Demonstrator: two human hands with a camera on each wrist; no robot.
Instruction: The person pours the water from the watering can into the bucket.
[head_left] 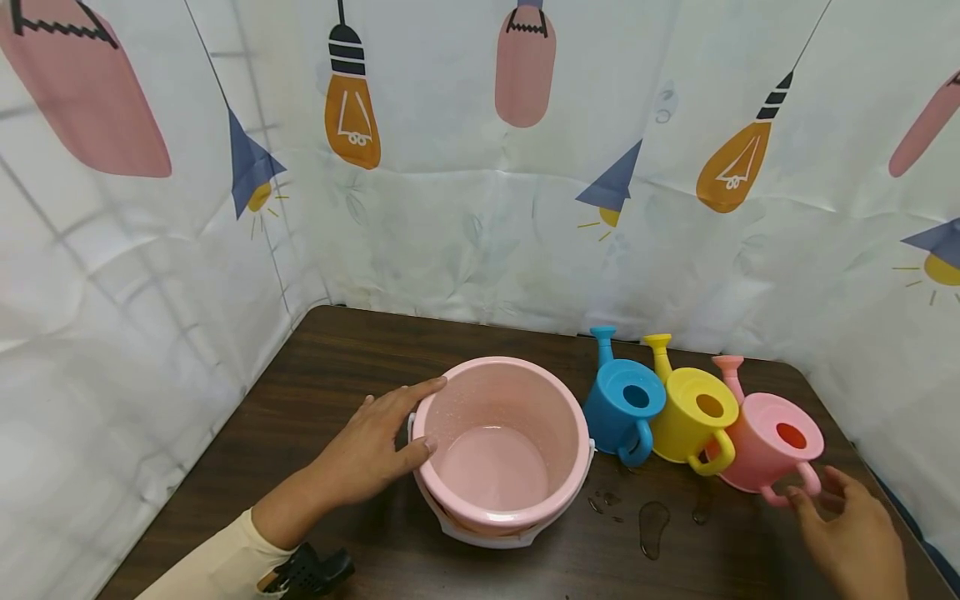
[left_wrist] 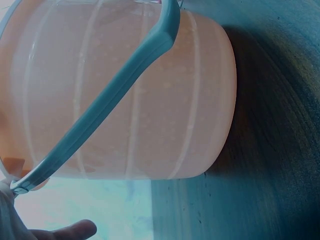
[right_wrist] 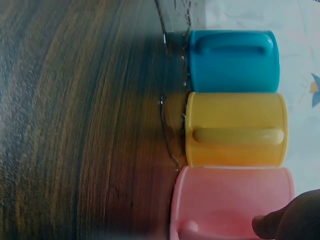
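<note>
A pink bucket [head_left: 491, 518] stands upright near the middle of the table, with a little water at its bottom. My left hand [head_left: 375, 450] rests on the bucket's left rim, its fingers and thumb extended. The bucket's pale handle [left_wrist: 105, 105] hangs down against its outer side in the left wrist view. At the right, my right hand [head_left: 855, 529] is beside the handle of a pink watering can [head_left: 765, 433], thumb and fingers spread around the handle's end. A yellow watering can [head_left: 678, 417] and a blue watering can [head_left: 611, 412] stand in a row beside it.
Water spots [head_left: 654, 529] lie on the dark wooden table [head_left: 360, 358] in front of the cans. White printed cloth [head_left: 450, 233] hangs behind the table and along its sides. A black strap [head_left: 311, 571] is on the left wrist.
</note>
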